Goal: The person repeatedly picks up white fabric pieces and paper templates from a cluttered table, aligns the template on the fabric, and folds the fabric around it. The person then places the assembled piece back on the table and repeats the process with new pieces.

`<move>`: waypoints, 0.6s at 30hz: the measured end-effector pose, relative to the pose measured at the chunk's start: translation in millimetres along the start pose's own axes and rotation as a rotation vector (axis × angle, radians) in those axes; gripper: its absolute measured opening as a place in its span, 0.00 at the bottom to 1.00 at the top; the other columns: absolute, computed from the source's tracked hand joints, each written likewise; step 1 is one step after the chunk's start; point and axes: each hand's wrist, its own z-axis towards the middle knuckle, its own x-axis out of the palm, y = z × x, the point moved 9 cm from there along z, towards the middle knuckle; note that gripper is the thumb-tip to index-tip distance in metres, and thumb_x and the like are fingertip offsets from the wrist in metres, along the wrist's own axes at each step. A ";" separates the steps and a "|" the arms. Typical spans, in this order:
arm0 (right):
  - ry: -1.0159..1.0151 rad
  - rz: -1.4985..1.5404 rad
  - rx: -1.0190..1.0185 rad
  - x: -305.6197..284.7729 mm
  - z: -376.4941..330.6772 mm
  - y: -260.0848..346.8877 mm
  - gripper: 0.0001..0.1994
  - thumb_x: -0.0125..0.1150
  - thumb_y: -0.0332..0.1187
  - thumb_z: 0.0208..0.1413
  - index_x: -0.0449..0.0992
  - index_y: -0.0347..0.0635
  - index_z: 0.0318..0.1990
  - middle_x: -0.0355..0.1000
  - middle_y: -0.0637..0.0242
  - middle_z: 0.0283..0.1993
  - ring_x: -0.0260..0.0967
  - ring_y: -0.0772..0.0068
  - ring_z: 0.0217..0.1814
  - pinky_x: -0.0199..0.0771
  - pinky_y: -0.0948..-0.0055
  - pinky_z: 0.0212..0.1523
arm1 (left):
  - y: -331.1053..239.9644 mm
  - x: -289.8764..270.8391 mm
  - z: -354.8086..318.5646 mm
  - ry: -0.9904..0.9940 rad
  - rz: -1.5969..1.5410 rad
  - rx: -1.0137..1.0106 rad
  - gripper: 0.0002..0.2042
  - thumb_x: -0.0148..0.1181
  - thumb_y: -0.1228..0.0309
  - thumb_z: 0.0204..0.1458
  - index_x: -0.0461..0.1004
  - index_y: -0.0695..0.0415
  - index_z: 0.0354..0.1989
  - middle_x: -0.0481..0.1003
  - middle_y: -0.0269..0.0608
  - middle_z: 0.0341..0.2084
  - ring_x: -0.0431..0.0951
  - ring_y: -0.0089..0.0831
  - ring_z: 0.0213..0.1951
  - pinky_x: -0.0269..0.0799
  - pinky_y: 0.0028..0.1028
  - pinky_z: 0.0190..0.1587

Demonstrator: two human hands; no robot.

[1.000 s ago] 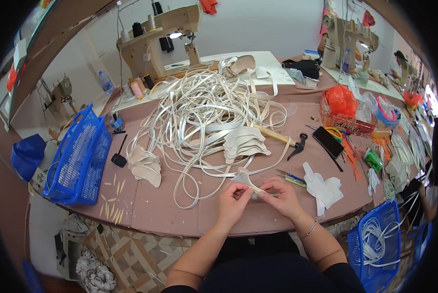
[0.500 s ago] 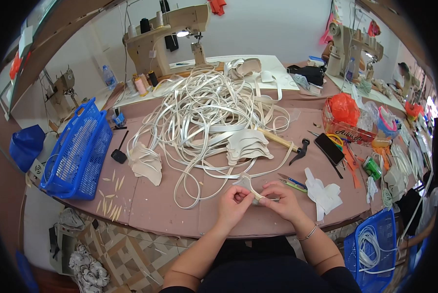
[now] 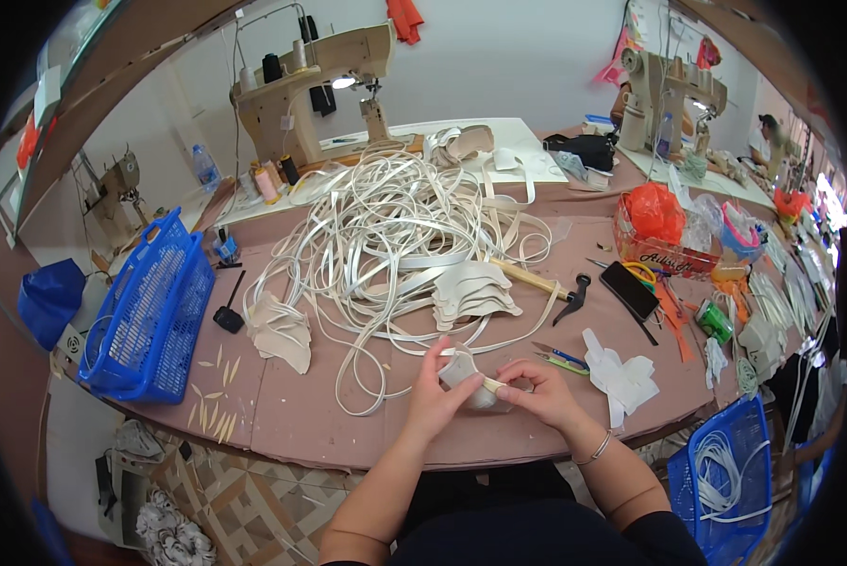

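Close to the front edge of the table, a small pale leather-like piece [image 3: 460,366] with a cream folded edge is held between my two hands. My left hand [image 3: 433,394] is closed on its left side, thumb in front and fingers behind. On the other side, my right hand [image 3: 544,394] pinches the edge between thumb and fingers. Beyond them lies a stack of similar beige cut pieces [image 3: 470,291], and another stack [image 3: 280,330] fans out to the left. A large tangle of white strips [image 3: 395,226] fills the middle of the table.
Right of my hands lie snips [image 3: 565,360], white cut pieces [image 3: 621,377], a hammer [image 3: 574,300] and a black phone [image 3: 629,290]. A blue basket [image 3: 154,311] stands at left, another blue basket [image 3: 725,472] low at right. A sewing machine [image 3: 315,85] stands behind the tangle.
My left fingers have opened out and lifted behind the piece, which is now turned to show more of its face. The right hand keeps its pinch. The whole view has shifted slightly.
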 end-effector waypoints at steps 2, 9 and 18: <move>0.016 -0.001 0.066 -1.7 -1.4 -6.5 0.09 0.63 0.32 0.46 0.75 0.38 0.33 0.69 0.69 0.33 0.65 0.80 0.37 0.66 0.79 0.37 | 10.4 6.9 1.2 0.073 -0.171 -0.121 0.26 0.62 0.74 0.43 0.60 0.61 0.53 0.68 0.40 0.41 0.70 0.28 0.42 0.66 0.25 0.45; -0.026 -0.112 0.171 -14.3 -8.6 -13.4 0.10 0.62 0.32 0.47 0.75 0.38 0.35 0.71 0.69 0.31 0.67 0.79 0.36 0.67 0.79 0.40 | 64.1 11.0 -25.9 0.083 -0.508 -0.424 0.14 0.55 0.77 0.50 0.65 0.60 0.46 0.70 0.39 0.38 0.73 0.28 0.40 0.72 0.28 0.41; -0.682 -0.765 0.047 -167.5 -60.0 8.7 0.09 0.55 0.35 0.51 0.76 0.38 0.29 0.72 0.59 0.27 0.70 0.58 0.30 0.69 0.69 0.33 | -13.8 -6.2 -39.8 -0.406 1.001 0.455 0.24 0.57 0.71 0.46 0.60 0.66 0.52 0.63 0.55 0.49 0.63 0.49 0.51 0.58 0.41 0.53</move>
